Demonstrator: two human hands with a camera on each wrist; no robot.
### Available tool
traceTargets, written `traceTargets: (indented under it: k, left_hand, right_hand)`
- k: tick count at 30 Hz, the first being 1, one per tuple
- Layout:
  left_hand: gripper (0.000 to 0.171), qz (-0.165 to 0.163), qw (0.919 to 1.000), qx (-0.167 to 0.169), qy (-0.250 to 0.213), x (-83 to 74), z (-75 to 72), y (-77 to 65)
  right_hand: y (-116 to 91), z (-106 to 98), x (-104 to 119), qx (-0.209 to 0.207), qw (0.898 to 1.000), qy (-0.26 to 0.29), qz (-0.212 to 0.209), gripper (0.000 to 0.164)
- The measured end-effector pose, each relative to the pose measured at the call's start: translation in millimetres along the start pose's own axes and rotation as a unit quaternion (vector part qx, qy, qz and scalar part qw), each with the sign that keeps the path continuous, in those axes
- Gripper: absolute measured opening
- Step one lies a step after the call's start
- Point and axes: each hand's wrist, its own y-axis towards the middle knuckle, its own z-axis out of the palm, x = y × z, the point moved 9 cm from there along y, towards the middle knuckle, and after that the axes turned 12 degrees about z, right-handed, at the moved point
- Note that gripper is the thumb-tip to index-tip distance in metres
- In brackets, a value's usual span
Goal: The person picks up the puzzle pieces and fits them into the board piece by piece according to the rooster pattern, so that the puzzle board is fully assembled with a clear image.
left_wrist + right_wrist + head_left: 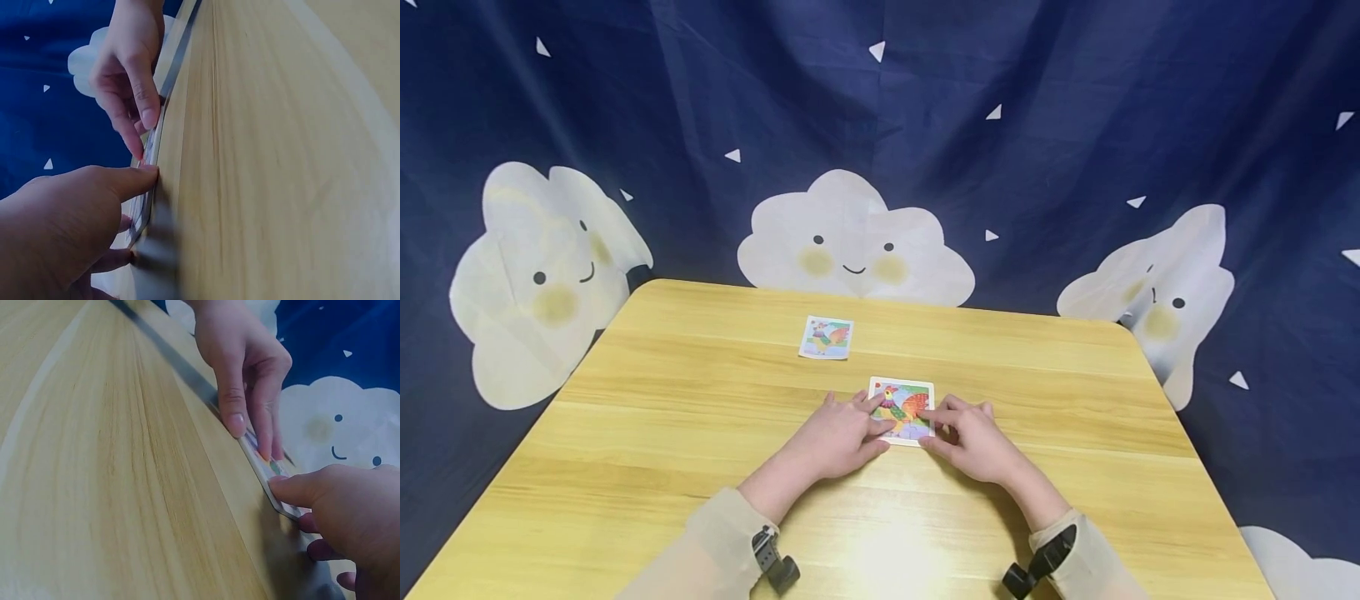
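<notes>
A small white-framed jigsaw puzzle (908,423) with a colourful rooster picture lies flat on the wooden table. From its left side my left hand (838,437) reaches in, two fairly straight fingers on the picture and the thumb at the near edge. My right hand (976,437) is at the right side. Its index finger presses on the picture near the red tail, the thumb is at the near edge, and the other fingers bend beside the frame. In the left wrist view, the puzzle's edge (152,140) shows beneath both hands. Fingers cover parts of the picture.
A square picture card (826,338) with a matching rooster lies farther back, left of the puzzle. The light wooden table (700,400) has rounded back corners. Behind it hangs a dark blue curtain (880,100) with white clouds and triangles. Both wrists wear black camera straps (772,560).
</notes>
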Motion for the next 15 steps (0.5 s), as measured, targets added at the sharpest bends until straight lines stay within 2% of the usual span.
traceTargets:
  k: [6,15]
  left_hand:
    - [0.044,0.016,0.9996,-0.006,0.024,-12.0,3.1,9.3]
    - [0.044,0.001,0.9992,0.006,0.039,-12.9,11.4,16.1]
  right_hand:
    - [-0.7,-0.6,2.1,-0.005,1.000,-0.005,-0.005,0.041]
    - [3.8,0.4,-3.9,-0.006,1.000,0.017,0.007,0.038]
